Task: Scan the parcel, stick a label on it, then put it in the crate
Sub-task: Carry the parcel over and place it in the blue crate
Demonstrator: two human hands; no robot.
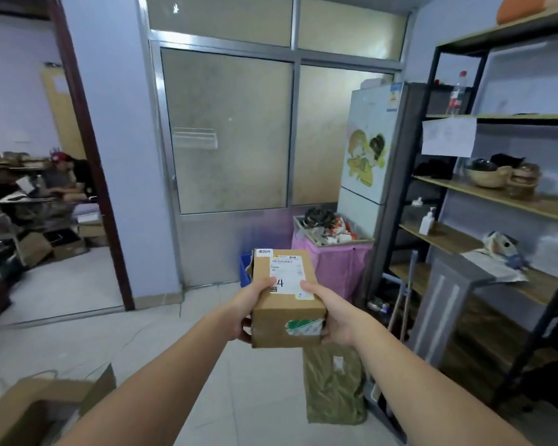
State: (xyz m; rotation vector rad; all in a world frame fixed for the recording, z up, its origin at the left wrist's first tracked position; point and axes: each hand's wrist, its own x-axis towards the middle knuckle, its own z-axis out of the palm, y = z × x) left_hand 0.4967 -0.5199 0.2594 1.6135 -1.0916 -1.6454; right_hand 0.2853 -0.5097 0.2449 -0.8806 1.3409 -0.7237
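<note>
I hold a brown cardboard parcel (287, 313) out in front of me at chest height, above the tiled floor. A white shipping label with a barcode and a handwritten "4" covers its top face, and a small white tag sits at its far left corner. A green and white sticker is on its near side. My left hand (250, 304) grips the parcel's left side with the thumb on the label. My right hand (331, 313) grips its right side, thumb also on top. A blue crate (245, 268) shows partly behind the parcel, by the door.
A pink bin (332, 262) full of scraps stands beside a fridge (374, 156). Metal shelving (496, 201) fills the right. An olive bag (334, 384) lies on the floor below the parcel. An open cardboard box (39, 410) sits bottom left. A person sits in the room at left.
</note>
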